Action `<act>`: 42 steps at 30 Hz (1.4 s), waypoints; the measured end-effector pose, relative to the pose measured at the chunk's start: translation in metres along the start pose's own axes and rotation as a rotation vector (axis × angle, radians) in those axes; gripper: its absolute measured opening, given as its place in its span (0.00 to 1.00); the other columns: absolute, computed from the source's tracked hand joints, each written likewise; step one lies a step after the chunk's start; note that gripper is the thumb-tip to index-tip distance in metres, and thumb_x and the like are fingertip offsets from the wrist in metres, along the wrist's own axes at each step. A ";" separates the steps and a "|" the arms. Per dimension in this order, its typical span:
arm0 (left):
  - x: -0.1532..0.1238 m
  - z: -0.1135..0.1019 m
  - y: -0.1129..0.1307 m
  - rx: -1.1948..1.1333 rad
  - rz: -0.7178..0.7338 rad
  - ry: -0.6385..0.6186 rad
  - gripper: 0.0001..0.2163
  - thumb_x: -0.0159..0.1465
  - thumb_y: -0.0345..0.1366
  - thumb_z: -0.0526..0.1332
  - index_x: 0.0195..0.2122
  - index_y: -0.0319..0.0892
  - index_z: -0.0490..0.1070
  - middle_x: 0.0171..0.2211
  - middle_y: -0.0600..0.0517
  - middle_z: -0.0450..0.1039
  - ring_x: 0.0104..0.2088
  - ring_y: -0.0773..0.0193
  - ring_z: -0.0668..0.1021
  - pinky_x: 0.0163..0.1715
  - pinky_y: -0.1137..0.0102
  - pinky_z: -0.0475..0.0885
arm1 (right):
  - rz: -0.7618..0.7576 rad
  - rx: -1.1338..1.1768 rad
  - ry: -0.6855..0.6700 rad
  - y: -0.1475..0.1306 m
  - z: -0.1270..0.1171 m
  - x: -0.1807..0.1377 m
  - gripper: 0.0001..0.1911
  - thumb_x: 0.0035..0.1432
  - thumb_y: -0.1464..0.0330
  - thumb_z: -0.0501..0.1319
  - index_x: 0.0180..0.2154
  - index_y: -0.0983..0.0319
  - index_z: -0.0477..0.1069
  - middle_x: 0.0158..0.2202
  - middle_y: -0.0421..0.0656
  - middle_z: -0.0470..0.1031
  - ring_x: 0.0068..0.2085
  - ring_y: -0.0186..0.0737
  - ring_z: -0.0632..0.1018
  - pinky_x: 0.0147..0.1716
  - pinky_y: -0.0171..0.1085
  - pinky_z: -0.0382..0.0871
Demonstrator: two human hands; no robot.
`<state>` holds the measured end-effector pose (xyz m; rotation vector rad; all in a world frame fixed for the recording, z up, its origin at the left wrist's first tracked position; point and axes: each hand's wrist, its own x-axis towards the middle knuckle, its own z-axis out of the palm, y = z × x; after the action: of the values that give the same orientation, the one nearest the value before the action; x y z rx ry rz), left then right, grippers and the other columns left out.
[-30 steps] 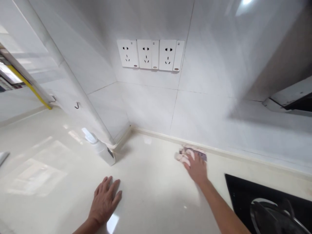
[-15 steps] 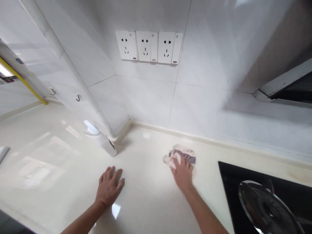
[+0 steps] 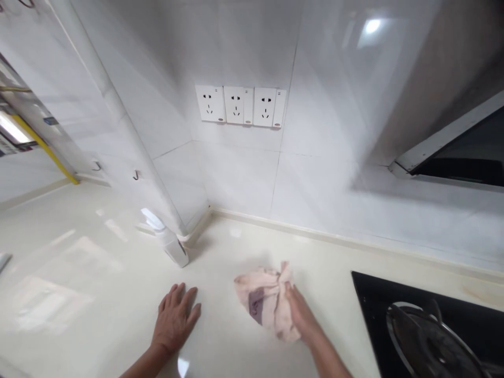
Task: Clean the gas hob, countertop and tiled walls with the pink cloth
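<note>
A pale pink cloth (image 3: 268, 299) with a purple patch is gripped by my right hand (image 3: 301, 312) just over the countertop; whether it touches the surface I cannot tell. The cloth spreads out to the left of my fingers and looks slightly blurred. Flat on the glossy cream countertop (image 3: 220, 336) rests my left hand (image 3: 175, 317), fingers spread, holding nothing. Beyond it, near the wall corner, stands a white spray bottle (image 3: 171, 244).
To the right, a black gas stove (image 3: 378, 310) with a round burner (image 3: 437, 341) is set in the counter. Three white sockets (image 3: 238, 105) are on the tiled wall. A range hood (image 3: 457, 142) juts out at upper right. Hooks (image 3: 136, 175) hang at left.
My right hand has pulled the cloth back toward me, and the cloth now fans out to the left instead of lying bunched under the fingers. The view has tilted up slightly; my left hand stays put.
</note>
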<state>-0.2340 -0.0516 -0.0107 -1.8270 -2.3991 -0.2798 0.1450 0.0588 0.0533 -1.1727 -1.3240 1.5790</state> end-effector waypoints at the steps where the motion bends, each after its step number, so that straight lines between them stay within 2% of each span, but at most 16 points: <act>1: 0.000 -0.001 0.001 -0.006 -0.002 0.000 0.26 0.70 0.50 0.53 0.64 0.45 0.75 0.69 0.38 0.66 0.73 0.40 0.61 0.69 0.45 0.61 | -0.031 -0.047 0.056 -0.008 -0.024 0.008 0.48 0.61 0.30 0.50 0.65 0.57 0.71 0.67 0.52 0.71 0.70 0.53 0.68 0.71 0.52 0.58; 3: 0.000 -0.002 0.002 -0.015 -0.006 0.001 0.26 0.71 0.50 0.53 0.64 0.45 0.75 0.69 0.38 0.66 0.73 0.40 0.61 0.69 0.45 0.61 | -0.084 -0.235 0.266 -0.016 -0.075 0.019 0.48 0.57 0.30 0.52 0.60 0.59 0.74 0.64 0.56 0.73 0.67 0.57 0.70 0.69 0.55 0.60; 4: 0.000 -0.003 0.003 -0.018 -0.007 0.001 0.26 0.71 0.49 0.53 0.64 0.45 0.75 0.69 0.38 0.66 0.73 0.40 0.61 0.69 0.45 0.61 | -0.099 -0.352 0.454 -0.016 -0.098 0.023 0.47 0.54 0.30 0.54 0.56 0.61 0.76 0.61 0.58 0.74 0.64 0.61 0.72 0.67 0.58 0.63; 6: 0.000 -0.002 0.005 -0.019 -0.006 0.002 0.26 0.70 0.49 0.53 0.64 0.45 0.75 0.69 0.38 0.66 0.73 0.40 0.61 0.69 0.45 0.61 | -0.147 -0.512 0.642 -0.010 -0.133 0.027 0.44 0.55 0.34 0.54 0.54 0.62 0.75 0.59 0.59 0.73 0.58 0.61 0.76 0.60 0.58 0.70; 9: 0.000 -0.002 0.006 -0.020 -0.004 0.006 0.26 0.70 0.49 0.53 0.63 0.43 0.75 0.69 0.37 0.66 0.73 0.40 0.61 0.69 0.45 0.60 | -0.225 -0.675 0.614 0.011 -0.139 0.025 0.37 0.63 0.41 0.49 0.54 0.62 0.75 0.57 0.57 0.73 0.55 0.56 0.77 0.55 0.53 0.73; 12: -0.001 -0.002 0.006 -0.030 -0.002 0.007 0.26 0.70 0.49 0.54 0.63 0.43 0.75 0.69 0.36 0.65 0.73 0.38 0.61 0.69 0.44 0.60 | -0.245 -0.945 0.417 0.032 -0.100 0.024 0.33 0.69 0.47 0.46 0.59 0.59 0.75 0.63 0.54 0.71 0.65 0.58 0.70 0.65 0.57 0.64; 14: -0.001 -0.004 0.006 -0.033 -0.001 0.004 0.26 0.70 0.49 0.54 0.63 0.42 0.75 0.68 0.35 0.66 0.73 0.38 0.61 0.68 0.43 0.61 | -0.171 -1.155 0.336 0.038 -0.069 0.029 0.32 0.70 0.50 0.49 0.66 0.57 0.70 0.72 0.52 0.62 0.71 0.63 0.62 0.68 0.61 0.56; 17: -0.002 -0.006 0.007 -0.018 0.002 -0.008 0.26 0.71 0.49 0.53 0.63 0.42 0.74 0.69 0.35 0.66 0.73 0.38 0.61 0.68 0.44 0.61 | -0.006 -1.373 0.313 0.031 -0.034 0.046 0.35 0.71 0.49 0.52 0.73 0.54 0.61 0.78 0.53 0.48 0.75 0.72 0.53 0.68 0.66 0.49; 21: -0.001 -0.007 0.006 -0.002 0.003 -0.018 0.26 0.71 0.49 0.52 0.64 0.42 0.74 0.69 0.34 0.65 0.73 0.37 0.61 0.68 0.43 0.61 | 0.080 -1.417 0.234 0.007 0.006 0.072 0.39 0.72 0.45 0.51 0.76 0.52 0.53 0.79 0.58 0.41 0.75 0.78 0.50 0.67 0.71 0.44; 24: 0.000 -0.003 0.004 -0.003 0.006 -0.008 0.26 0.71 0.49 0.52 0.63 0.42 0.75 0.69 0.35 0.65 0.73 0.38 0.61 0.68 0.44 0.61 | -0.042 -1.361 0.040 0.001 0.047 0.064 0.41 0.70 0.43 0.54 0.76 0.50 0.52 0.80 0.57 0.37 0.76 0.79 0.44 0.69 0.72 0.38; 27: 0.001 0.002 -0.001 -0.001 0.009 0.004 0.26 0.70 0.50 0.52 0.63 0.43 0.75 0.68 0.36 0.66 0.72 0.39 0.61 0.67 0.44 0.61 | -0.274 -1.242 -0.241 0.007 0.089 0.024 0.43 0.69 0.41 0.55 0.76 0.51 0.53 0.80 0.54 0.35 0.77 0.76 0.40 0.70 0.73 0.36; 31: 0.002 0.007 -0.007 0.011 0.012 0.016 0.27 0.70 0.50 0.53 0.63 0.44 0.74 0.69 0.37 0.65 0.73 0.40 0.60 0.68 0.46 0.60 | -0.626 -1.085 -0.533 0.022 0.107 -0.037 0.40 0.70 0.41 0.53 0.76 0.47 0.51 0.80 0.49 0.33 0.78 0.67 0.41 0.73 0.70 0.41; 34: 0.003 0.005 -0.007 0.004 0.009 0.004 0.26 0.70 0.50 0.53 0.64 0.46 0.73 0.69 0.39 0.65 0.73 0.42 0.60 0.68 0.47 0.61 | -0.706 -1.043 -0.621 0.029 0.085 -0.046 0.35 0.72 0.43 0.54 0.74 0.41 0.53 0.80 0.41 0.43 0.78 0.56 0.47 0.75 0.63 0.42; 36: 0.004 0.001 -0.005 0.002 -0.008 -0.018 0.26 0.70 0.50 0.53 0.64 0.46 0.73 0.70 0.39 0.65 0.73 0.42 0.60 0.67 0.47 0.61 | -0.619 -1.064 -0.549 0.032 0.057 -0.029 0.32 0.71 0.43 0.55 0.72 0.39 0.58 0.79 0.38 0.50 0.77 0.54 0.51 0.75 0.62 0.40; 38: 0.004 -0.004 -0.001 0.004 -0.027 -0.043 0.27 0.71 0.51 0.51 0.64 0.45 0.73 0.70 0.38 0.64 0.74 0.42 0.59 0.68 0.47 0.61 | -0.475 -1.126 -0.365 0.033 0.019 0.000 0.31 0.70 0.45 0.57 0.70 0.40 0.63 0.78 0.39 0.53 0.77 0.57 0.53 0.74 0.64 0.38; 42: 0.006 -0.011 0.004 -0.007 -0.032 -0.072 0.28 0.70 0.52 0.50 0.65 0.44 0.72 0.70 0.38 0.63 0.74 0.41 0.59 0.68 0.46 0.60 | -0.185 -1.329 0.145 0.021 -0.078 0.057 0.28 0.74 0.55 0.55 0.71 0.49 0.64 0.78 0.47 0.53 0.76 0.61 0.54 0.72 0.63 0.42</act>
<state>-0.2322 -0.0477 0.0009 -1.8328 -2.4801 -0.2297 0.2030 0.1315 0.0187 -1.7335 -2.3599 0.2974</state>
